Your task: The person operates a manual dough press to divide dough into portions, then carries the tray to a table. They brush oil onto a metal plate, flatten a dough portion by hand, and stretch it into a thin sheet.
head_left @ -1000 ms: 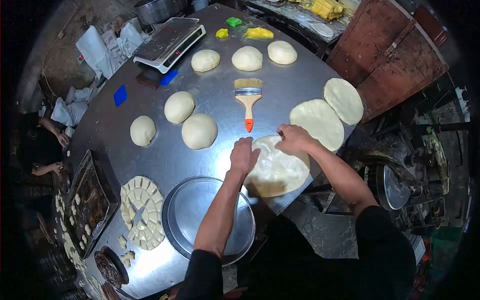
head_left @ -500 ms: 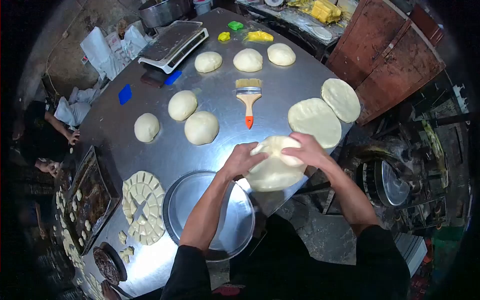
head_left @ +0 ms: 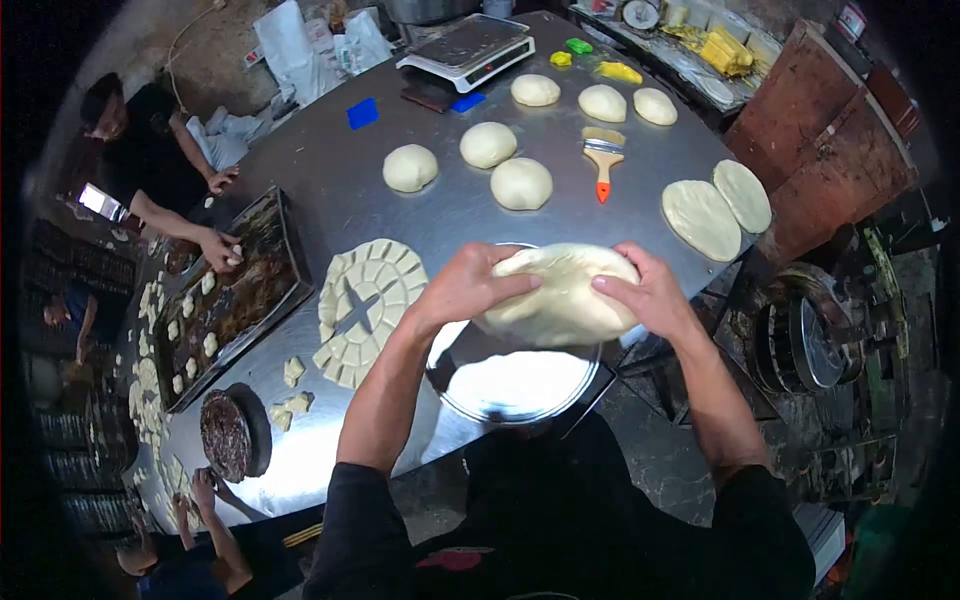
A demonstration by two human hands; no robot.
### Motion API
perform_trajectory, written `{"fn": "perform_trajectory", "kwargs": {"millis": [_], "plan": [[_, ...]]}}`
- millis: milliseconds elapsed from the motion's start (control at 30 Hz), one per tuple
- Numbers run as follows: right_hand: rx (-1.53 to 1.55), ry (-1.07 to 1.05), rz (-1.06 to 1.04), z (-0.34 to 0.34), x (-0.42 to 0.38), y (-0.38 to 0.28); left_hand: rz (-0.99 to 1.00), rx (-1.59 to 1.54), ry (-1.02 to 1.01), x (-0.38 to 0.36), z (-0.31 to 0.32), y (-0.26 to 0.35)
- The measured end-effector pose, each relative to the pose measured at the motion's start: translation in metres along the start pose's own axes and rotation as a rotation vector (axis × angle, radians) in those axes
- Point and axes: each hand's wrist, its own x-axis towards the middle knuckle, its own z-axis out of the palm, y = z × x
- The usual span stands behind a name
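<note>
A flattened piece of dough (head_left: 562, 300) hangs between my two hands above a round metal pan (head_left: 520, 388). My left hand (head_left: 468, 288) grips its left edge, thumb on top. On the other edge my right hand (head_left: 655, 292) holds it the same way, with the fingers hidden beneath. The dough covers the pan's far part. Two flat dough rounds (head_left: 702, 222) lie on the table at the right. Beyond my hands rest several dough balls (head_left: 522, 184) and a flat brush (head_left: 604, 158) with an orange-tipped handle.
Left of the pan lies a cut dough round (head_left: 372, 305). Past it are a dark baking tray (head_left: 290, 285) and a dark round slab (head_left: 227, 437). A scale (head_left: 470, 52) stands at the back. A co-worker's hand (head_left: 219, 250) reaches over the tray; another person works at lower left.
My hands have carried the dough left over the pan, and it is now stretched wider between them. The view has swung left, bringing more of the co-workers into sight.
</note>
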Motion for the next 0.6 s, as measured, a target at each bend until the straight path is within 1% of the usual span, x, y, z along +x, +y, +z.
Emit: {"fn": "perform_trajectory", "kwargs": {"millis": [33, 67, 133, 167, 200, 233, 267, 300, 333, 367, 400, 433, 467, 500, 533, 567, 600], "plan": [[-0.041, -0.045, 0.023, 0.009, 0.004, 0.004, -0.059, -0.037, -0.003, -0.005, -0.006, -0.014], [-0.039, -0.054, 0.016, 0.022, 0.010, 0.015, -0.061, -0.034, 0.008, -0.011, -0.007, -0.028], [0.005, -0.167, 0.139, 0.049, 0.028, 0.049, -0.327, -0.176, 0.076, -0.018, -0.007, -0.056], [-0.120, -0.196, 0.222, 0.065, 0.038, 0.070, -0.435, -0.045, 0.085, -0.020, -0.006, -0.073], [-0.242, -0.223, 0.306, 0.083, 0.048, 0.092, -0.415, 0.262, 0.208, -0.022, 0.006, -0.114], [-0.583, -0.116, 0.036, 0.119, 0.048, 0.113, -0.174, 0.619, 0.294, -0.029, 0.022, -0.159], [-0.702, -0.016, -0.016, 0.143, 0.041, 0.115, 0.081, 0.964, 0.354, -0.034, 0.039, -0.186], [-0.735, 0.021, -0.022, 0.167, 0.040, 0.113, 0.166, 0.990, 0.161, -0.035, 0.044, -0.186], [-0.770, 0.051, -0.022, 0.184, 0.034, 0.116, 0.246, 1.059, 0.108, -0.037, 0.055, -0.199], [-0.880, 0.062, 0.006, 0.193, 0.024, 0.129, 0.199, 1.074, 0.130, -0.044, 0.067, -0.211], [-0.880, 0.052, 0.013, 0.189, 0.017, 0.138, 0.157, 1.092, 0.160, -0.053, 0.082, -0.218], [-0.909, -0.017, -0.118, 0.176, 0.017, 0.147, 0.108, 1.084, 0.190, -0.059, 0.099, -0.233], [-0.939, -0.101, -0.241, 0.164, 0.011, 0.157, 0.119, 1.152, 0.224, -0.067, 0.111, -0.220], [-0.982, -0.170, -0.314, 0.156, 0.015, 0.164, 0.080, 1.161, 0.217, -0.076, 0.124, -0.211], [-0.895, -0.327, -0.305, 0.142, 0.024, 0.165, 0.055, 1.178, 0.217, -0.077, 0.132, -0.206], [-0.686, -0.375, -0.167, 0.131, 0.034, 0.163, -0.052, 1.053, 0.147, -0.075, 0.134, -0.203], [-0.470, -0.405, -0.024, 0.122, 0.039, 0.159, -0.264, 0.776, -0.036, -0.064, 0.118, -0.164]]}}
